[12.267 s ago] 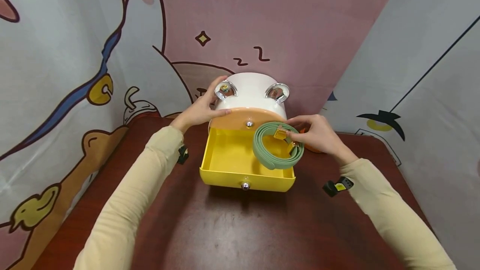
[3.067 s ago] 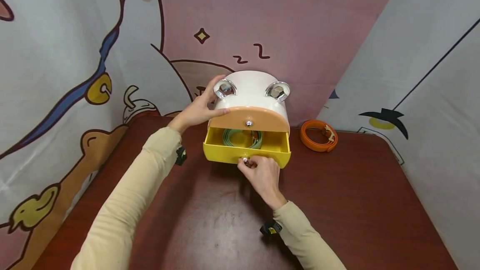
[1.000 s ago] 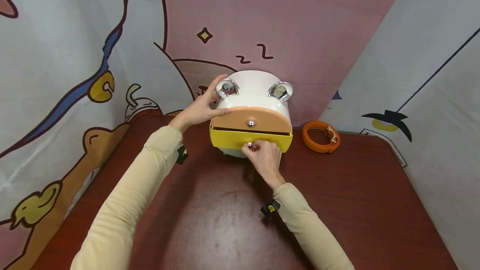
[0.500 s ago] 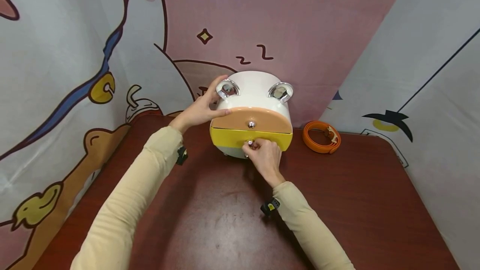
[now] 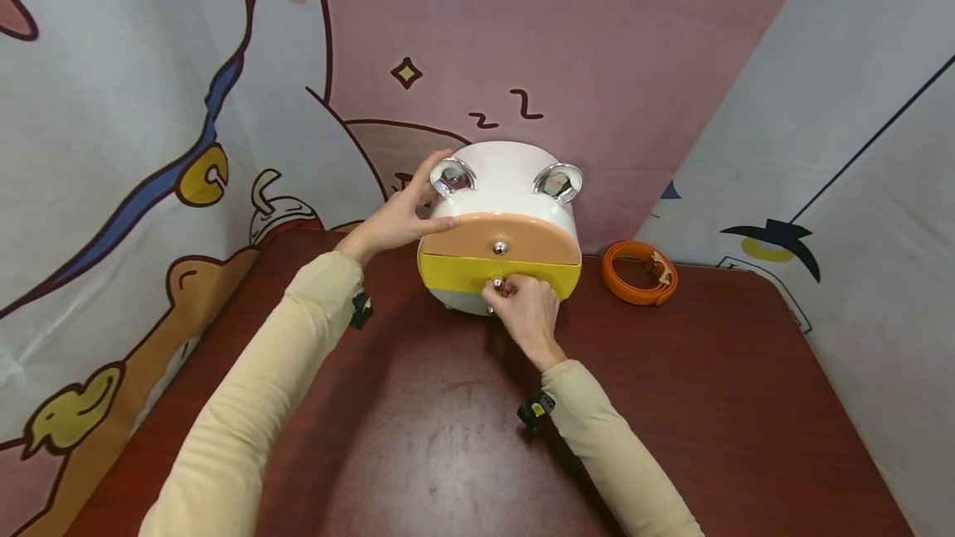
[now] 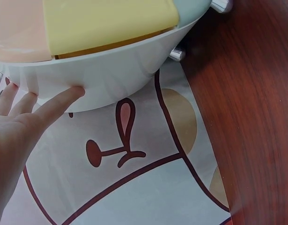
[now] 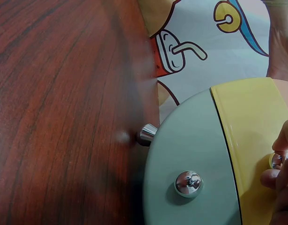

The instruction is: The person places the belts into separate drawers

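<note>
Judging from the gloss, the white cabinet (image 5: 501,168), at far middle on the desk (image 5: 433,437), is expected to be stiff, slick and lightish; bracing is advised. Its left side is pressed by the left hand (image 5: 399,218), fingers spread. The yellow drawer (image 5: 455,273) is best held by its chrome knob (image 5: 498,283), pinched by the right hand (image 5: 528,315).

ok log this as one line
left hand on cabinet | right hand pinching knob of yellow drawer | yellow drawer shut or nearly | orange belt coiled on table
</note>
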### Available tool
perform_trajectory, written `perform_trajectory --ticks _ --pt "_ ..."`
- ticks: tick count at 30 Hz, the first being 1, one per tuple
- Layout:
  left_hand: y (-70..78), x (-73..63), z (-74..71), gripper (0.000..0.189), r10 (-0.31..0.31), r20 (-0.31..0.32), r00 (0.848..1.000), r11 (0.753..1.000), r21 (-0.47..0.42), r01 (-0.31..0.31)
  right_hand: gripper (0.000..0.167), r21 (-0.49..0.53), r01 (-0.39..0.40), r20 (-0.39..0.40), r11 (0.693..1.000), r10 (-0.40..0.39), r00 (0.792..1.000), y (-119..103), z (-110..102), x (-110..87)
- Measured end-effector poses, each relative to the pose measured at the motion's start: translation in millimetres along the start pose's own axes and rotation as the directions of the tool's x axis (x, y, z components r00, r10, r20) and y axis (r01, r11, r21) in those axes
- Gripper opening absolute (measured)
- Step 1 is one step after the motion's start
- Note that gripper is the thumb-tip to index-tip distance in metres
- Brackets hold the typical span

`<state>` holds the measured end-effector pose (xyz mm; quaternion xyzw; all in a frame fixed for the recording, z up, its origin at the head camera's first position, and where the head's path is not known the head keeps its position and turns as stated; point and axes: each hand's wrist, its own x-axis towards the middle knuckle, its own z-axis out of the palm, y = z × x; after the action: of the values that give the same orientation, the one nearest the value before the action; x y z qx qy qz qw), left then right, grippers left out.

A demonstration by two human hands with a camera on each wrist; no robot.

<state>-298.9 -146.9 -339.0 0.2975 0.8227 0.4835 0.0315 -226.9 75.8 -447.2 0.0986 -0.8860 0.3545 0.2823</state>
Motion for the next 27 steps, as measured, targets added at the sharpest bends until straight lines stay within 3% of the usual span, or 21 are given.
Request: perform_trajectory --ticks 20,27 --pt "0.7 -0.4 -0.1 0.097 0.013 0.001 1.0 1.0 -0.001 -0.013 0.04 -0.02 -0.002 0.021 1.0 0.002 1.0 1 -2 2.2" --pt "27.0 -9.8 0.0 0.106 0.003 0.005 1.0 1.0 0.0 -0.003 0.038 -0.027 0.004 0.048 1.0 -0.003 0.999 3 -5 -1.1"
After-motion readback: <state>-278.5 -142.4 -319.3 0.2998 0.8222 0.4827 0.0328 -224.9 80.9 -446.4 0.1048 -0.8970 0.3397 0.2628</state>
